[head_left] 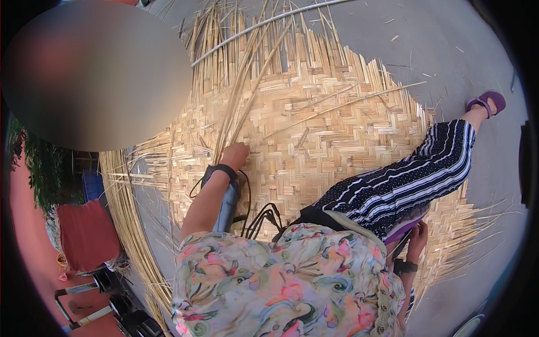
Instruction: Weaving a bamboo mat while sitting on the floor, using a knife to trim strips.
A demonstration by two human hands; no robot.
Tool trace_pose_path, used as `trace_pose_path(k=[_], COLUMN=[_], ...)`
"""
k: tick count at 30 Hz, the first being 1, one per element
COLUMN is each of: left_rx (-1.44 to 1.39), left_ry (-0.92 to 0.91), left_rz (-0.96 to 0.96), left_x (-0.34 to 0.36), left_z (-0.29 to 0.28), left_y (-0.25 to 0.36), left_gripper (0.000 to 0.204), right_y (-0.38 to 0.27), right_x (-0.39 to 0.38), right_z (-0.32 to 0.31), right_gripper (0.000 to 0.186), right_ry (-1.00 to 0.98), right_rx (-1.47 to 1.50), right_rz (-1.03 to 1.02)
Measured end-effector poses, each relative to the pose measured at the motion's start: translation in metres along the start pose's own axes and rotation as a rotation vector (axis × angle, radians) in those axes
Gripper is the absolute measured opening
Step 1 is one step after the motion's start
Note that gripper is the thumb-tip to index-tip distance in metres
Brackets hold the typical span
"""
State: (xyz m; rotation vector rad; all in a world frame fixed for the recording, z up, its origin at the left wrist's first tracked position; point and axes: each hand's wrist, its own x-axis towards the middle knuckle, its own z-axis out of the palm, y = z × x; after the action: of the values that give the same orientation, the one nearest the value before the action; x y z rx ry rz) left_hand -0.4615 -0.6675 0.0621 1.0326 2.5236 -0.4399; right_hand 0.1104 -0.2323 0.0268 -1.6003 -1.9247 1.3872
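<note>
A large woven mat (337,135) of pale, flat split strips lies on the ground beneath me, its ends loose and uneven. My left hand (234,155) is closed low over the mat's left part, around the lower ends of several long loose strips (238,106) that run away toward the far edge. My right hand (416,237) hangs by my right hip, beside purple cloth; its fingers are partly hidden, so what it holds, if anything, does not show. A single thin strip (348,105) lies slantwise across the weave.
A pale pole (269,21) crosses the mat's far ends. At left lie a bundle of long strips (128,213), a red cloth (88,236) and a dark metal-framed object (112,297). My striped trouser leg (404,174) stretches right across the mat. A blurred patch hides the upper left.
</note>
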Motion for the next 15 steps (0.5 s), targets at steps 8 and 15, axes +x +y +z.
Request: trace_pose_path(k=[8,15], left_rx=[0.13,-0.372], left_ry=[0.104,0.323], left_rz=[0.137,0.096], left_x=[0.018,0.026], left_z=[0.011,-0.024], left_y=[-0.004,0.003], left_gripper=[0.011,0.013], right_y=[-0.024,-0.01], right_x=[0.0,0.001], right_z=[-0.005,-0.004], right_gripper=[0.024,0.026], right_ry=[-0.081,-0.043], right_rx=[-0.048,-0.115], right_rz=[0.043,-0.094])
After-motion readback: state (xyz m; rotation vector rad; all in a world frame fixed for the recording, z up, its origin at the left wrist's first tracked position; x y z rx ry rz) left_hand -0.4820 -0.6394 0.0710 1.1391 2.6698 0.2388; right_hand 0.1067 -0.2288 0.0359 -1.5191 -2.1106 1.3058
